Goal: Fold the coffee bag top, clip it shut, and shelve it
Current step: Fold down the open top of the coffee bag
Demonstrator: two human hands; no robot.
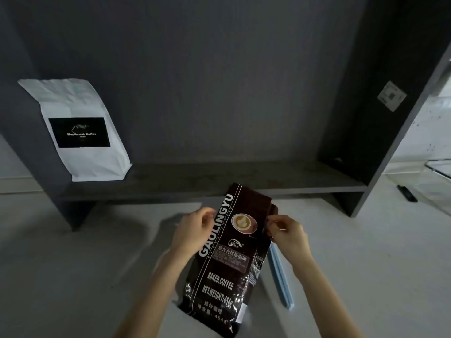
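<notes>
A dark brown coffee bag point(227, 264) printed GAOLINGYU stands tilted on the pale counter, its top edge flat and upright near the shelf's front edge. My left hand point(192, 230) grips the bag's left edge near the top. My right hand point(285, 232) pinches the right edge at the same height. A long light-blue sealing clip point(280, 281) lies on the counter just right of the bag, under my right wrist. The grey shelf board point(219, 179) runs directly behind the bag.
A white coffee bag point(80, 128) with a black label leans at the shelf's left end. The shelf's dark right side panel point(380, 106) carries a small white sticker. A black object point(407, 193) lies on the counter at far right.
</notes>
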